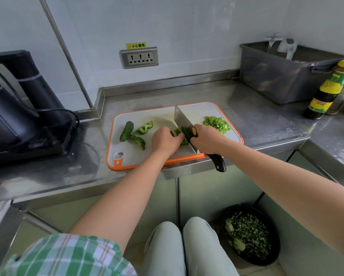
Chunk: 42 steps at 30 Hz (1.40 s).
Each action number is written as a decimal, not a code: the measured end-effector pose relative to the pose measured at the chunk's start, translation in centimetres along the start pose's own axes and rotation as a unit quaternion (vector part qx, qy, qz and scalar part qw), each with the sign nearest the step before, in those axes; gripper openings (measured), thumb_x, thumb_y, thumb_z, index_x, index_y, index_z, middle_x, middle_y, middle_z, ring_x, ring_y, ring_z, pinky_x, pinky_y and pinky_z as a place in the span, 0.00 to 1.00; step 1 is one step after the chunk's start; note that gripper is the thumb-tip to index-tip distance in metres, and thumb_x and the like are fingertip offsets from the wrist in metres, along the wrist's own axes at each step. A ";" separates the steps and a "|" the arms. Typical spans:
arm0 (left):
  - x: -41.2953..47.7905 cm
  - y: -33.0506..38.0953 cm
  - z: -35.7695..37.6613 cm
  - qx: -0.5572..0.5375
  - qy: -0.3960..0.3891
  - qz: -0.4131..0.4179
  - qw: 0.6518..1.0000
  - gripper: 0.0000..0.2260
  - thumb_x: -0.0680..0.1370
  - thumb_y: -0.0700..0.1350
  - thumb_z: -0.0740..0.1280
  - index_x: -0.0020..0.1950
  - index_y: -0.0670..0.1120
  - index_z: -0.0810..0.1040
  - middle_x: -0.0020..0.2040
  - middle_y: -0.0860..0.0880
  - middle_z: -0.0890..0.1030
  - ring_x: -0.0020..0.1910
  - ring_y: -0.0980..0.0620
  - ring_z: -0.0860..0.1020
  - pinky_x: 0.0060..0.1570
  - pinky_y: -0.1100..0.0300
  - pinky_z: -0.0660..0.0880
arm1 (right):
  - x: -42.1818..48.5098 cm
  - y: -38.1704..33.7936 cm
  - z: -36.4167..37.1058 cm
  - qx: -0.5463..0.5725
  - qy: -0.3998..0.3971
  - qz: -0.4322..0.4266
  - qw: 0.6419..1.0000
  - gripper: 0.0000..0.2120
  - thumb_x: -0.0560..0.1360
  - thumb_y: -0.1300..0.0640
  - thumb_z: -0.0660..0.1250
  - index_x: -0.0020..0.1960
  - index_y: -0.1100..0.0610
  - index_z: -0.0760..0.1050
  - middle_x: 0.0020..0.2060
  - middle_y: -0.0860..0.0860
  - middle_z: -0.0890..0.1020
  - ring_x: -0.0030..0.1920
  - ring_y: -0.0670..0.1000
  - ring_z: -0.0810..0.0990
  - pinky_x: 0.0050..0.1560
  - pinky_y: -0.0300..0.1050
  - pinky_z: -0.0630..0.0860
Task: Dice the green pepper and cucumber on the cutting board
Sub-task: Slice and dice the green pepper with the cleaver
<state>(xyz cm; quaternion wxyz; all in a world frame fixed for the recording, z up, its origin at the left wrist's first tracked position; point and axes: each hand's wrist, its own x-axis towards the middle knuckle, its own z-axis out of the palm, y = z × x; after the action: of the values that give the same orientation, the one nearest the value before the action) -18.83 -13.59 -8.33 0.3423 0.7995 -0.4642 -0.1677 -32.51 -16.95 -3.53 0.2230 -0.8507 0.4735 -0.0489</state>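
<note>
The cutting board (217, 108), white with an orange rim, lies at the front edge of the steel worktop (256, 120), and its near side slightly overhangs that edge. The person stands over it with both arms stretched out.

The left hand (166, 141) has its fingers curled down on a green pepper piece (179, 134) in the middle of the board, pinning it in place. The right hand (207, 140) is clamped round the black handle of a cleaver (182, 120). The blade stands on edge, tip pointing toward the back wall, pressed against the pepper piece just beside the left fingers.

Toward the right end of the board sits a heap of diced pepper (217, 123). Toward the left end lies a dark piece of cucumber (126, 131), uncut. One curved pepper strip (145, 127) lies beside it, and another pepper strip (138, 141) touches its lower end.

At the worktop's left end stands a black kettle (5, 118) on its base. In the back right corner sits a grey plastic tub (282, 80), with a dark sauce bottle (326, 90) near it at the right edge. A wall socket (140, 57) is fixed above the back edge. On the floor a black bin (248, 234) holds chopped green scraps.
</note>
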 end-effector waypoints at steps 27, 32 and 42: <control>-0.3 -2.7 0.6 -0.015 0.101 0.179 0.978 0.23 0.71 0.49 0.75 0.64 0.46 0.77 0.48 0.47 0.80 0.43 0.49 0.77 0.45 0.58 0.72 | -0.6 0.2 -1.7 0.078 0.012 0.008 0.997 0.01 0.77 0.62 0.57 0.46 0.60 0.66 0.36 0.57 0.75 0.27 0.55 0.74 0.26 0.43 0.72; -0.2 -2.9 0.8 -0.036 0.101 0.179 0.978 0.23 0.71 0.49 0.76 0.64 0.46 0.77 0.41 0.48 0.81 0.40 0.49 0.78 0.43 0.57 0.73 | -1.0 -0.7 -2.4 0.058 -0.022 0.007 0.998 0.04 0.75 0.63 0.57 0.49 0.60 0.68 0.35 0.57 0.75 0.28 0.56 0.75 0.27 0.44 0.74; -0.2 -3.1 0.8 -0.043 0.098 0.179 0.978 0.23 0.71 0.49 0.75 0.65 0.46 0.77 0.39 0.47 0.81 0.40 0.48 0.78 0.43 0.57 0.74 | -1.0 -0.9 -2.0 -0.017 -0.008 -0.004 1.000 0.03 0.76 0.62 0.56 0.50 0.59 0.67 0.36 0.55 0.72 0.28 0.54 0.74 0.26 0.43 0.73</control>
<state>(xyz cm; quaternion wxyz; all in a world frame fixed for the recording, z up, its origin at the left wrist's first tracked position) -17.45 -12.72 -11.05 0.4451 0.7003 -0.5563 -0.0441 -32.95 -16.35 -1.19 0.2123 -0.8564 0.4692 -0.0350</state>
